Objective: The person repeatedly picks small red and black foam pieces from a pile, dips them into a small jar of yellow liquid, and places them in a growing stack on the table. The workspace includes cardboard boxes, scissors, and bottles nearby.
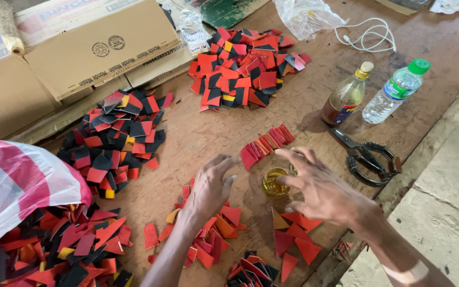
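Note:
My left hand (pixel 212 187) hovers with spread fingers over a scatter of red and orange triangular pieces (pixel 216 228), holding nothing. My right hand (pixel 314 186) is open too, its fingers curled beside a small round glass dish of yellowish liquid (pixel 274 182). Just beyond the dish lies a fanned row of red pieces (pixel 266 143). More red triangles (pixel 296 242) rest under my right wrist.
Piles of red and black cut pieces (pixel 115 135) (pixel 243 66) lie on the brown table, with another heap (pixel 59 250) beside a red-and-white plastic bag (pixel 11 183). Black scissors (pixel 370 158), two bottles (pixel 348 94) (pixel 394 90), cardboard boxes (pixel 91 48) and a white cable (pixel 367 34) are around.

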A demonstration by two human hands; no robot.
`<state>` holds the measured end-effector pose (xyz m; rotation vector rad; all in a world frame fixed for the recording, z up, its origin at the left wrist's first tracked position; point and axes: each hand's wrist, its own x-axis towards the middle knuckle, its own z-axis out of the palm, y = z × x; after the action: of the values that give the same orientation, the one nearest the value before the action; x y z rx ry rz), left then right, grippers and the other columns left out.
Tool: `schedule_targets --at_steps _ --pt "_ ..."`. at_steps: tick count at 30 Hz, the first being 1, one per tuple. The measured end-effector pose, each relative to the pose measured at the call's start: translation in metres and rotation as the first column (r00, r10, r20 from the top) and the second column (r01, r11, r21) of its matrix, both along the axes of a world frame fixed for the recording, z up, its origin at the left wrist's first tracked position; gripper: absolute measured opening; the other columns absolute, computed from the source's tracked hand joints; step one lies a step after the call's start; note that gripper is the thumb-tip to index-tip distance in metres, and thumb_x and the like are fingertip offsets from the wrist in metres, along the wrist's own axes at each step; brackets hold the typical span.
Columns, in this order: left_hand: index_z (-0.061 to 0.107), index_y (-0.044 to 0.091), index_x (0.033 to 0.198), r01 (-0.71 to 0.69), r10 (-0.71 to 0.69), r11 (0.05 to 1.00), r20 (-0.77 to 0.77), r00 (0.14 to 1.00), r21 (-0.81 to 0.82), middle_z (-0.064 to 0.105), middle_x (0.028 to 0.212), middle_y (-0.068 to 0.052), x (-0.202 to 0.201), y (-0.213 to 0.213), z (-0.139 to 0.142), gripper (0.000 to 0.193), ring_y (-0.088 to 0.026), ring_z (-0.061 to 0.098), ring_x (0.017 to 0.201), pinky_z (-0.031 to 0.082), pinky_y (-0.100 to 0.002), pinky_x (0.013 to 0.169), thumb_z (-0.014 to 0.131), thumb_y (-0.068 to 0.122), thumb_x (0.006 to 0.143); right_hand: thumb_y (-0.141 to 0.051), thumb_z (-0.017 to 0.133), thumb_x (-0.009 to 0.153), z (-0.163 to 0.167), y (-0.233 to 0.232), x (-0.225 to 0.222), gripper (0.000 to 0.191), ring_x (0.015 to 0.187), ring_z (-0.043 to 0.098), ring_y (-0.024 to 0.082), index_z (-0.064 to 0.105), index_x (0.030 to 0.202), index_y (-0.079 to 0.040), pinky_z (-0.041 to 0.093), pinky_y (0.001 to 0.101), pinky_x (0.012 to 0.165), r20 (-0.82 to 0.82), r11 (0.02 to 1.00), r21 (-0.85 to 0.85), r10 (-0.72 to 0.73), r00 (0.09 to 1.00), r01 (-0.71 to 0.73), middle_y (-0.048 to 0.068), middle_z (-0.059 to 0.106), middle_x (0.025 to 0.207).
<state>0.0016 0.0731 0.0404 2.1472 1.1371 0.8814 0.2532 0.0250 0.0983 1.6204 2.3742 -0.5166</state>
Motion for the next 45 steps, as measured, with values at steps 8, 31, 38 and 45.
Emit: schedule_targets --at_steps 8,31,38,45 --pt "0.073 0.005 0.108 0.123 -0.161 0.981 -0.280 0.946 -0.151 0.065 0.100 -0.012 -0.015 -0.043 0.006 0.035 -0.030 0.063 0.097 0.050 -0.043 0.087 0.075 0.001 0.073 -0.021 0.085 0.074 -0.001 0.020 -0.017 0.048 0.149 0.015 0.026 0.072 0.118 -0.011 0.023 0.0421 0.125 0.022 0.996 -0.066 0.054 0.998 -0.053 0.002 0.017 0.164" --pt "0.067 0.000 0.104 0.532 0.262 0.650 0.817 0.513 -0.543 0.071 0.095 -0.006 -0.007 -0.045 -0.021 0.021 -0.013 0.069 0.085 0.058 -0.028 0.077 0.078 -0.002 0.086 -0.042 0.076 0.088 -0.014 -0.074 0.008 0.053 0.130 0.050 0.020 0.062 0.132 -0.018 0.047 0.0405 0.114 -0.660 0.753 0.574 0.194 0.726 0.321 0.013 0.035 0.160" --pt "0.066 0.001 0.106 0.650 0.310 0.546 0.849 0.428 -0.528 0.070 0.095 -0.005 -0.004 -0.055 -0.014 0.024 -0.012 0.068 0.081 0.056 -0.028 0.072 0.079 0.001 0.086 -0.038 0.079 0.083 -0.024 -0.082 -0.025 0.085 0.146 0.030 0.036 0.039 0.155 -0.020 0.037 0.0526 0.113 -0.691 0.909 0.384 0.167 0.703 0.161 0.019 0.020 0.164" --pt "0.066 0.000 0.108 0.698 0.302 0.531 0.877 0.374 -0.480 0.071 0.096 -0.006 -0.001 -0.057 -0.014 0.024 -0.013 0.067 0.081 0.055 -0.027 0.071 0.080 0.002 0.088 -0.036 0.080 0.085 -0.026 -0.079 -0.032 0.088 0.144 0.035 0.033 0.034 0.158 -0.020 0.042 0.0493 0.113 -0.727 0.915 0.384 0.217 0.651 0.124 0.020 0.020 0.166"
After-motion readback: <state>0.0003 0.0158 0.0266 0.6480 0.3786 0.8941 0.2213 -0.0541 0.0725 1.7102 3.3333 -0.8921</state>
